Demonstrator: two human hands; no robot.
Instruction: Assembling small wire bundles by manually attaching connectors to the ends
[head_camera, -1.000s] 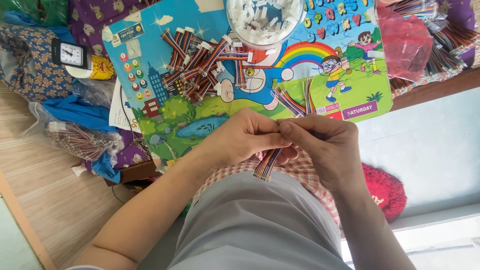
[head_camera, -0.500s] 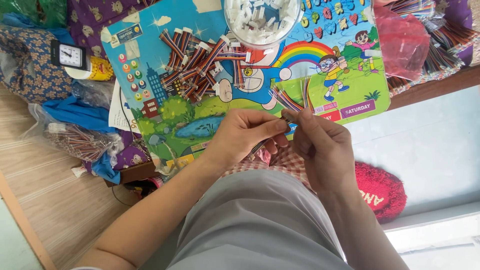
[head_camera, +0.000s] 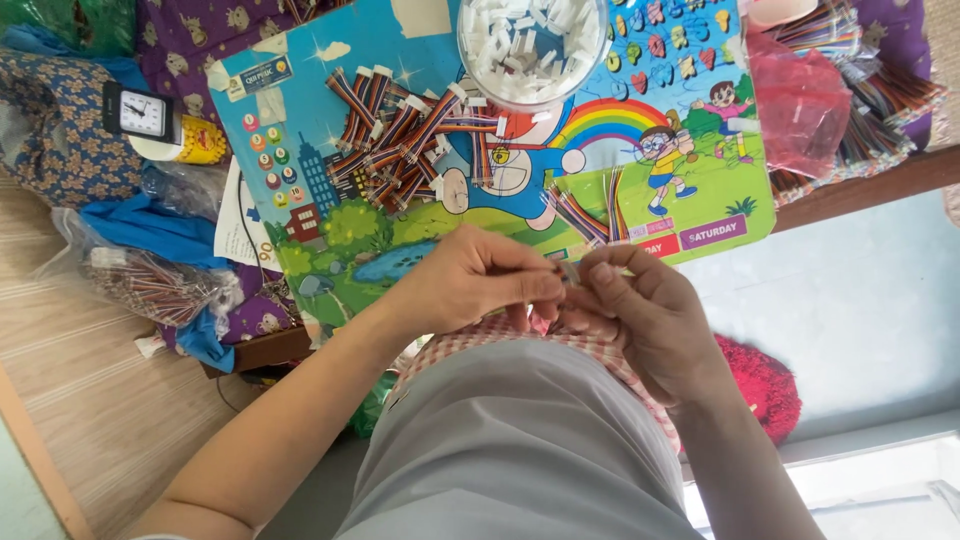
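From the head camera I see a cartoon-printed board (head_camera: 420, 240) lying on the desk, with a heap of striped ribbon cables (head_camera: 400, 130) tipped in white connectors on it and a clear bowl of white connector housings (head_camera: 530, 45) at its far edge. A small black clock (head_camera: 140, 113) sits off to one side, a red plastic bag (head_camera: 800, 100) and more cable bundles (head_camera: 880, 100) to the other, and a few loose cables (head_camera: 585, 210) lie just beyond my hands. The piece in work (head_camera: 568, 275) is small and mostly hidden; I can't tell its detail. My left hand (head_camera: 480, 280) and right hand (head_camera: 645, 315) meet over my lap, fingers of both pinched shut on it.
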